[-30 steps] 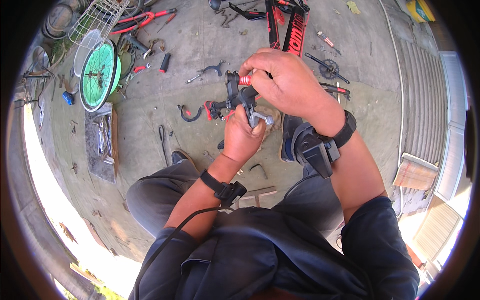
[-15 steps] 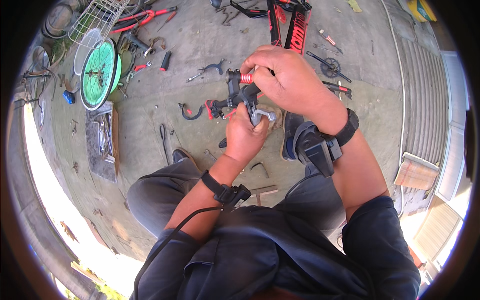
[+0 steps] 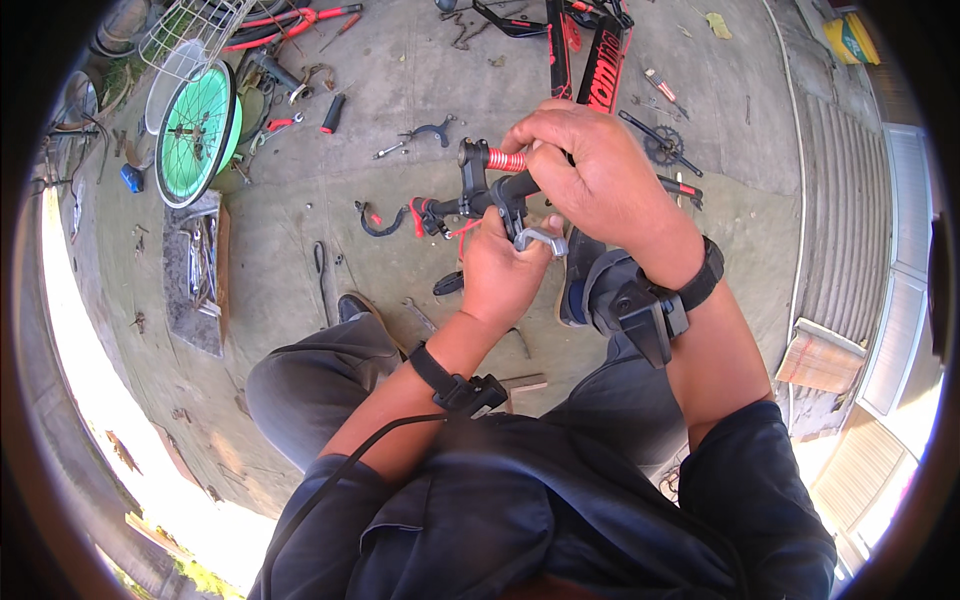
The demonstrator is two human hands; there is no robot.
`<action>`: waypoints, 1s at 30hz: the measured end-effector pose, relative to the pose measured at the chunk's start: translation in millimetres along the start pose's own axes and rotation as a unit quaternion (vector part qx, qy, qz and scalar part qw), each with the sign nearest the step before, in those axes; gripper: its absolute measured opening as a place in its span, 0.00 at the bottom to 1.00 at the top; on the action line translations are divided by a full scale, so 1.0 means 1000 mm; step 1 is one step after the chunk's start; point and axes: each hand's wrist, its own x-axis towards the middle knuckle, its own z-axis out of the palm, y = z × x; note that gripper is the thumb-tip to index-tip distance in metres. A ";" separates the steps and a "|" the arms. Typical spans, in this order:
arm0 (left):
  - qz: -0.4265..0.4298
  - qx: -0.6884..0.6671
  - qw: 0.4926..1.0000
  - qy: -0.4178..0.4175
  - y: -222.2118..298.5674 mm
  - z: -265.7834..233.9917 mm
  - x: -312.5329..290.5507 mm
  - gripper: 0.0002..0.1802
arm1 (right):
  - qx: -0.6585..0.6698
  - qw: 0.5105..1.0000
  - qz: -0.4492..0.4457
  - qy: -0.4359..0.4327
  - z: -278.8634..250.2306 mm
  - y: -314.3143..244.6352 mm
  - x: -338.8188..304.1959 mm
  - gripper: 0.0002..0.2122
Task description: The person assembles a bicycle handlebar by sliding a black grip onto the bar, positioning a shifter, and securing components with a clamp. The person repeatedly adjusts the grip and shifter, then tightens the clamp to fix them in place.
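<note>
A black bicycle handlebar (image 3: 522, 186) is held up in front of me, tilted. Its black stem (image 3: 472, 172) points away, and a red-and-silver ribbed tube (image 3: 506, 160) runs from the stem toward my right fingers. My left hand (image 3: 502, 275) is closed around the brake lever clamp, with the grey brake lever (image 3: 542, 241) next to its thumb. My right hand (image 3: 600, 178) is wrapped around the handlebar's right part, fingers curled; the bar's end is hidden inside it. A red-and-black lever assembly (image 3: 425, 215) sits at the bar's left end.
A red-and-black bike frame (image 3: 607, 65) lies ahead. At left are a green-rimmed wheel (image 3: 198, 135), a wire basket (image 3: 195, 35) and a tray of wrenches (image 3: 195, 275). A crankset (image 3: 662, 140) lies to the right. My shoes flank a loose wrench (image 3: 420, 315).
Both hands and the handlebar have shifted slightly right in the picture. Both hands keep their hold, and the surroundings have moved a little with the view.
</note>
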 end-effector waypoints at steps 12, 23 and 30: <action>0.045 -0.026 0.986 0.158 -0.009 0.054 -0.005 0.20 | -0.010 0.999 0.027 0.030 0.004 -0.004 -0.002 0.11; 0.006 -0.007 1.000 0.009 -0.015 0.021 -0.002 0.20 | 0.001 1.000 0.012 0.014 0.002 -0.002 -0.004 0.11; -0.027 0.145 0.961 -0.233 0.012 -0.055 0.023 0.14 | 0.001 1.000 -0.019 -0.005 0.001 0.001 -0.003 0.13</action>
